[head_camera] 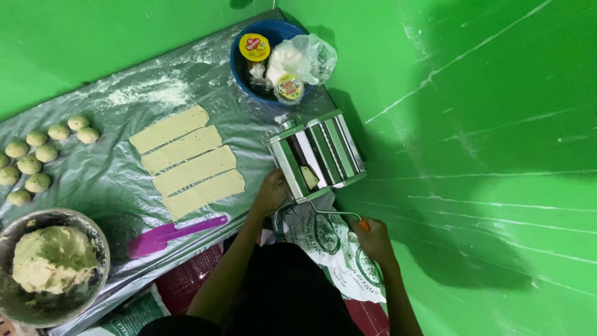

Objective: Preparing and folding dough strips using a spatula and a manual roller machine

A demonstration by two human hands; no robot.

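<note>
A shiny metal pasta roller machine [317, 157] sits at frame centre, a pale dough piece [309, 177] in its slot. The left hand [272, 191] rests against its lower edge; whether that grip is closed cannot be told. The right hand [373, 239], lower right, is clamped on the orange-tipped crank handle [362, 224]. Four flat dough strips [189, 160] lie left on the plastic-covered floor [112, 180].

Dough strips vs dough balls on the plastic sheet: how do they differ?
The dough strips are flat, long rectangles; the dough balls are small and round. The strips number four, stacked in parallel at mid-sheet; the balls are more numerous, clustered at the sheet's left end. The strips look pale cream, the balls slightly greenish. Both rest on the floured plastic sheet.
</note>
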